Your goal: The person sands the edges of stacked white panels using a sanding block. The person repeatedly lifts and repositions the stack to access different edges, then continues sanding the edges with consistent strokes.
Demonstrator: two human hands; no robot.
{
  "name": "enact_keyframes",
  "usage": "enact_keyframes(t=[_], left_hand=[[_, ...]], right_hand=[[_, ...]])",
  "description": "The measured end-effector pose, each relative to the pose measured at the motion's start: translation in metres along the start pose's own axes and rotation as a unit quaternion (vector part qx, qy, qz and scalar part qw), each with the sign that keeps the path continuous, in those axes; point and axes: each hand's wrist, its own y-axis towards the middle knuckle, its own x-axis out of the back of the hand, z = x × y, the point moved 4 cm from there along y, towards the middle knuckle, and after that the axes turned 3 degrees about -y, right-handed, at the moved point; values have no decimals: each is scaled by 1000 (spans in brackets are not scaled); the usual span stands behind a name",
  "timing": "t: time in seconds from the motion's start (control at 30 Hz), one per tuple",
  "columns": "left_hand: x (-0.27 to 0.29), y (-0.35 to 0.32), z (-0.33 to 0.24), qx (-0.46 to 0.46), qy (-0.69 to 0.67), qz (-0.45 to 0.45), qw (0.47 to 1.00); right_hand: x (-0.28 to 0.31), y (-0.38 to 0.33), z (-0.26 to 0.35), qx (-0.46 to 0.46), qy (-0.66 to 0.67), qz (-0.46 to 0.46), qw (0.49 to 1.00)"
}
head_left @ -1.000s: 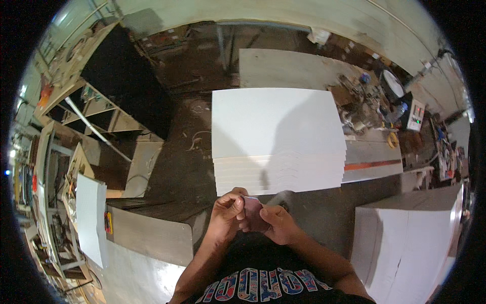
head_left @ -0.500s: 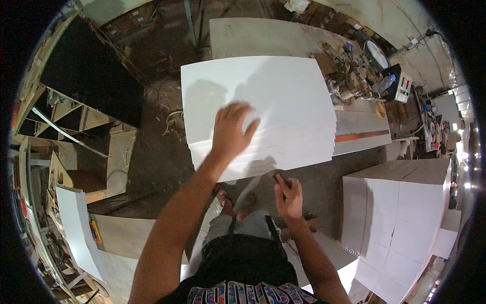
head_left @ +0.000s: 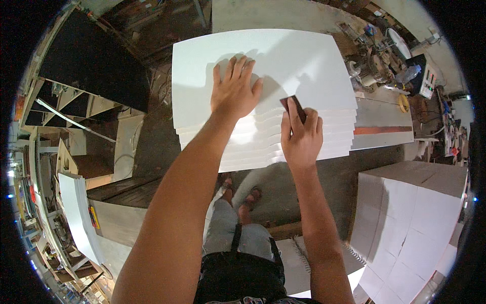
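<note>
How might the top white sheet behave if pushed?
The top white sheet may be fairly stiff: its corners show no curl. It could slide over the stepped sheets beneath, no fastening showing, but the left hand on it may resist.

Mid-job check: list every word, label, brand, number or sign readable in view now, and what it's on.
None is clearly legible.
Black shirt: patterned lettering, cut off by the lower edge.
Control box: face markings too small to read.
Clear bottle: any label too blurred.
White sheets beneath the left hand: no lettering shows.
Dark pad in the right hand: none shows.
</note>
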Motion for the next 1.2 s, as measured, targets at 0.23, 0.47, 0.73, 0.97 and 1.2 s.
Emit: enact_keyframes(t=[0.23,0.47,0.73,0.97,1.2], left_hand=[[-3,-1,0,2,11,-11,1000],[6,3,1,4,-24,-1,1000],[6,5,1,5,-33,19,999],[6,3,1,9,-9,56,998],[8,6,2,22,-55,59,997]], right_hand=[[-9,-88,-5,-47,-174,136,974],[37,-111,21,-30,-90,96,991],[-42,-52,13,-90,-127,107,982],[42,-231,27,-99,-158,178,966],[6,-80,17,-107,-134,108,979]])
